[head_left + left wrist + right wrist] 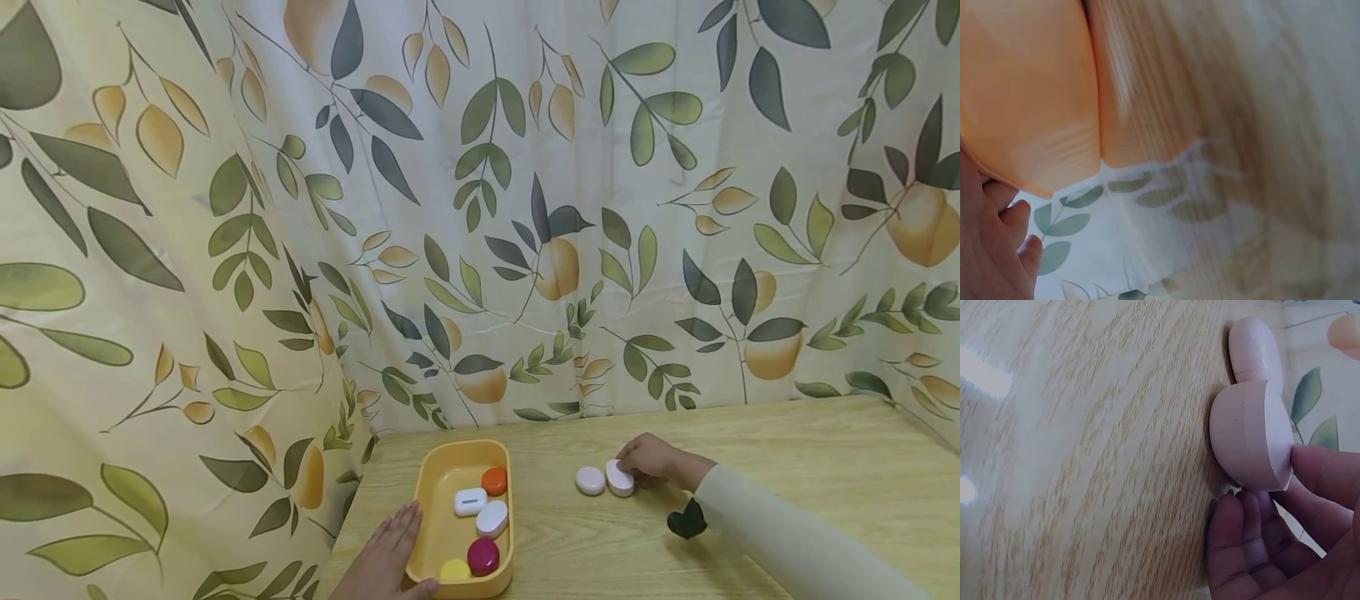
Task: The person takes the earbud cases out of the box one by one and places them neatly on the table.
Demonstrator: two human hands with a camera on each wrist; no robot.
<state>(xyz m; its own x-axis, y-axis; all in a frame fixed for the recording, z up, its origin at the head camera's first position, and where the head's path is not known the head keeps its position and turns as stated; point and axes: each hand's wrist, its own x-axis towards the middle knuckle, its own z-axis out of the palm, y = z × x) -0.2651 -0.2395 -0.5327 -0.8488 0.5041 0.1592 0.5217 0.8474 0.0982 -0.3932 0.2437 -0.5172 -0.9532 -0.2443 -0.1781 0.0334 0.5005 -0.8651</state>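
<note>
My right hand (654, 460) grips a pale pink rounded case (620, 478) with a seam round it. In the right wrist view, one digit touches the pink case's (1250, 434) flatter face and the other fingers curl at its lower edge. The case is tilted on the table. A second pale pink oval piece (590, 481) lies right beside it. My left hand (386, 550) rests against the left side of a yellow tray (427, 467), fingers extended. In the left wrist view, those fingers (1015, 222) lie along the tray's outer wall (1029, 125).
The tray holds an orange round piece (494, 481), a white case with a small dark display (470, 502), a white oval piece (492, 519), a magenta round piece (483, 557) and a yellow one (454, 570). A leaf-patterned curtain (525, 250) hangs behind the wooden table (787, 467).
</note>
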